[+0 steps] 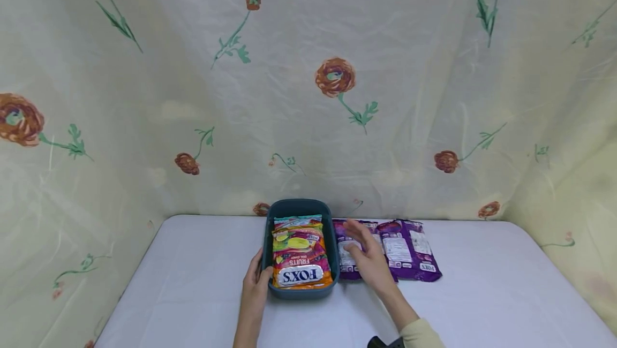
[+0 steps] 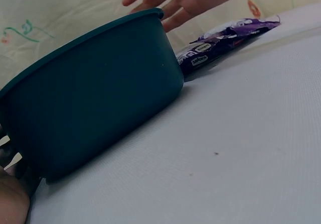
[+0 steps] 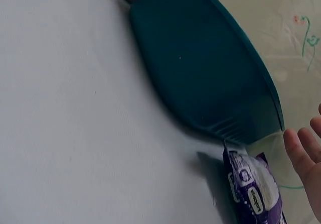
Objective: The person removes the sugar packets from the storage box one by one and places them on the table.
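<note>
Left hand: the left hand (image 1: 253, 289) is resting against the near-left side of the bin, thumb up by the rim; can't really tell if it's pinching the wall or just pressing on it tbh
Right hand: the right hand (image 1: 368, 259) is hovering over the purple packs just right of the bin, fingers loosely spread, and it's holding nothing
Blue-green bin: the bin (image 1: 301, 294) is standing upright on the surface (image 1: 193, 273), looking like stiff, smooth plastic, so I'm guessing the rim is offering the best hold
Fox's candy packet: the bright packet (image 1: 300, 254) is lying inside the bin, printed side up, with a teal packet (image 1: 296, 221) poking out at its far end
Purple packs: the packs (image 1: 409, 254) are lying on the surface beside the bin, overlapping each other and bulging a bit in the right wrist view
How they're handling (my guess): soft, fairly light and crinkly, with slick film; probably not fragile, but the contents could be shifting around
Where to grab: I'd be going wide across the plump middle, since a corner pinch could be slipping
Backdrop: a floral cloth (image 1: 395, 96) is hanging behind everything
</note>
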`<state>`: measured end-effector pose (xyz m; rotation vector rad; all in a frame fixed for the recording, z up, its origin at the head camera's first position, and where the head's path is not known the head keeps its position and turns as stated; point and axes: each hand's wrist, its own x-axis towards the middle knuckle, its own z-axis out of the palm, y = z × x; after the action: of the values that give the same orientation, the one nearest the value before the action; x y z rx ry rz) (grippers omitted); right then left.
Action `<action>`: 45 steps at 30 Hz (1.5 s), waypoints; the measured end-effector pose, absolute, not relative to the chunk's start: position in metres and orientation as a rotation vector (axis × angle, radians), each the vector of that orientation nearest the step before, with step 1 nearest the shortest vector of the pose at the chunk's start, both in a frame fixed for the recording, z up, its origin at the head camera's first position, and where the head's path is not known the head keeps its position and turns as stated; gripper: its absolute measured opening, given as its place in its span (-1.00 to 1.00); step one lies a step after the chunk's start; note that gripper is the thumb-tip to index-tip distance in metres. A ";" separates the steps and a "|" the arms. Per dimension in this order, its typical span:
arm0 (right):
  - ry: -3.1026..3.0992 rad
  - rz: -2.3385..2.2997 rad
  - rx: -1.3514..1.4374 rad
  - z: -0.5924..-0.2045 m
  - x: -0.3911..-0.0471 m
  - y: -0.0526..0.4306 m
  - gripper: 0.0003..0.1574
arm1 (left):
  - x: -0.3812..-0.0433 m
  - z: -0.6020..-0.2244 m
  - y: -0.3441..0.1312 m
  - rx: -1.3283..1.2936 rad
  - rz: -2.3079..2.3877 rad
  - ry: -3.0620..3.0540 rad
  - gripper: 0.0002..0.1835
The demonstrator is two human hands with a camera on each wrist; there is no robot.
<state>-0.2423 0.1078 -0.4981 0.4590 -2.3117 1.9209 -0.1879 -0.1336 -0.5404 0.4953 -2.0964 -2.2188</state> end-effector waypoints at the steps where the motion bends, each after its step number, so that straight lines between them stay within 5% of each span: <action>1: -2.308 1.937 0.458 -0.497 -0.242 0.106 -0.35 | -0.188 -0.540 -0.133 0.498 -2.221 -2.097 -0.40; 17: -2.520 2.157 0.393 -0.470 -0.232 0.072 -0.35 | -0.185 -0.538 -0.135 0.471 -2.213 -2.109 -0.40; 34: -2.965 1.740 0.071 -0.470 -0.233 0.030 -0.14 | -0.184 -0.543 -0.135 0.449 -2.251 -2.102 -0.39; 45: -2.869 1.834 0.108 -0.463 -0.228 0.034 -0.38 | -0.184 -0.542 -0.138 0.437 -2.228 -2.113 -0.39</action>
<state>-0.2277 0.0338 -0.4628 0.1084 -2.8693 1.8342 -0.1839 -0.1383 -0.5419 0.4368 -2.1127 -2.2276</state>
